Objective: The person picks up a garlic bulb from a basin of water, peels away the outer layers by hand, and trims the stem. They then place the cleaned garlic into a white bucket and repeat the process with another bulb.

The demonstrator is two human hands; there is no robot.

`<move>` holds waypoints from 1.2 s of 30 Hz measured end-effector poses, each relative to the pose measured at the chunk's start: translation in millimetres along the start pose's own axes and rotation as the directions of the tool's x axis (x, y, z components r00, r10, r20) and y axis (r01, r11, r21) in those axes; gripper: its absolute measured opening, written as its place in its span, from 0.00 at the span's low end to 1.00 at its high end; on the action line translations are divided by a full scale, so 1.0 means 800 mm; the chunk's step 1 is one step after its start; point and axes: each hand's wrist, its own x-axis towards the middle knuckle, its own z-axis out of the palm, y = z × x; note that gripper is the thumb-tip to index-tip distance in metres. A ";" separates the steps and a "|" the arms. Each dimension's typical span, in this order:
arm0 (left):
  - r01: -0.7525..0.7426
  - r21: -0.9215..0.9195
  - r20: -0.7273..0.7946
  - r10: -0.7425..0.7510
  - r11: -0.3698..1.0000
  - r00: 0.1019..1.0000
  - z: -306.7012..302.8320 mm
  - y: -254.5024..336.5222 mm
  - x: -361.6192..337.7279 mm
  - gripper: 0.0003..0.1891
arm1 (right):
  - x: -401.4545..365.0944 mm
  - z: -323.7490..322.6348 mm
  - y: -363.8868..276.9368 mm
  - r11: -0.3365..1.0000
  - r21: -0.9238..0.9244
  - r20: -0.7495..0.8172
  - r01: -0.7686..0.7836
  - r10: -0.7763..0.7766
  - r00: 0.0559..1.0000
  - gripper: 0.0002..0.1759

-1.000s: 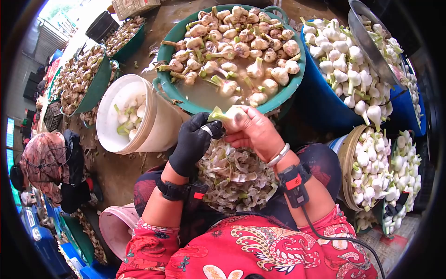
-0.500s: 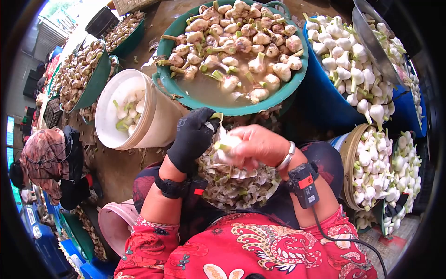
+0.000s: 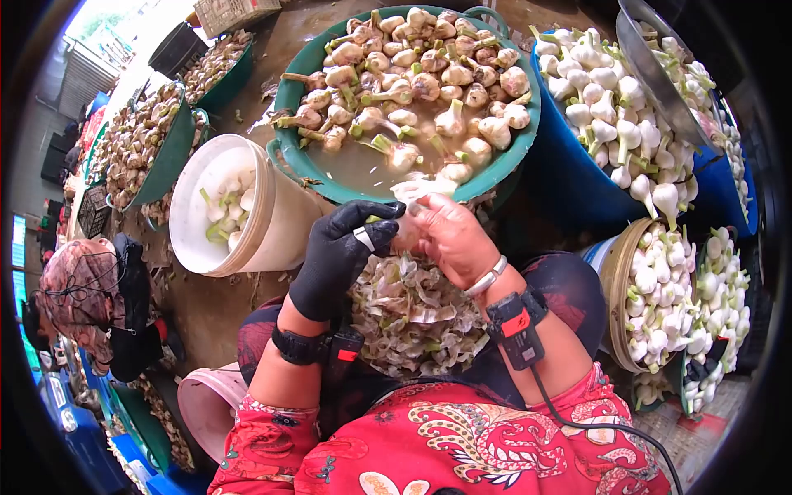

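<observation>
My left hand, in a black glove with a pale band round one finger, is closed on a garlic bulb whose green stem end shows between the fingers. My bare right hand is closed against the bulb's other side, its fingertips partly hiding it. A loose white flap of garlic skin sticks up beyond those fingertips, before the tub's rim. Below both hands lies a heap of garlic peelings between my knees. Just ahead stands a green tub of murky water with unpeeled garlic bulbs.
To the left, a white bucket holds some peeled garlic. A blue barrel and a tan-rimmed bucket at right are heaped with white bulbs. Another person's patterned hat shows at far left, near green basins of garlic.
My right hand has risen and turned, its fingers now pointing up beside the bulb. A flap of skin now stands out above it. My left hand keeps its grip, slightly lower.
</observation>
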 end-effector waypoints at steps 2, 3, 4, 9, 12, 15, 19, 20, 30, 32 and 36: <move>0.001 -0.137 -0.019 -0.004 0.991 1.000 -0.004 -0.007 0.003 0.11 | 0.007 0.004 0.006 0.973 0.073 -0.062 0.218 -0.214 0.975 0.09; 0.004 -0.270 -0.037 -0.015 0.963 0.999 -0.007 -0.012 0.004 0.12 | 0.010 0.007 0.009 0.895 0.136 -0.140 0.424 -0.407 0.903 0.07; -0.003 -0.267 -0.071 -0.017 0.964 0.997 -0.014 -0.014 0.009 0.14 | 0.009 0.005 0.001 0.860 0.186 -0.055 0.475 -0.473 0.879 0.07; -0.041 -0.333 -0.170 -0.018 0.942 0.985 -0.028 -0.020 0.019 0.15 | -0.021 0.006 -0.003 0.800 -0.600 0.374 0.018 0.261 0.890 0.15; -0.028 -0.356 -0.133 -0.021 0.934 0.991 -0.017 -0.015 0.014 0.15 | -0.011 -0.011 0.009 0.465 -0.855 0.197 0.229 -0.117 0.973 0.14; 0.006 -0.279 -0.093 -0.033 0.960 0.995 -0.016 -0.009 0.005 0.14 | -0.019 0.007 -0.031 0.947 -0.301 -0.143 0.110 -0.158 0.977 0.11; 0.077 -0.164 0.035 -0.072 0.984 0.997 -0.016 -0.009 0.002 0.13 | -0.016 0.006 -0.039 0.971 -0.231 -0.069 0.063 -0.081 0.994 0.07; 0.112 -0.187 0.079 -0.099 0.976 0.992 -0.019 -0.010 0.004 0.12 | -0.014 0.004 -0.036 0.972 -0.236 -0.013 0.023 -0.026 1.000 0.06; -0.278 0.294 -0.020 0.296 0.914 0.955 -0.026 -0.012 0.011 0.14 | -0.023 0.006 -0.019 0.822 -0.429 -0.019 0.374 -0.422 0.906 0.06; -0.204 -0.004 -0.045 0.204 0.979 0.978 -0.032 -0.017 0.016 0.16 | -0.021 -0.005 -0.039 0.909 -0.131 -0.147 0.395 -0.412 0.899 0.08; -0.083 -0.367 -0.163 0.024 0.927 0.986 -0.025 -0.019 0.013 0.17 | -0.026 -0.011 -0.047 0.923 -0.165 -0.096 0.348 -0.367 0.925 0.03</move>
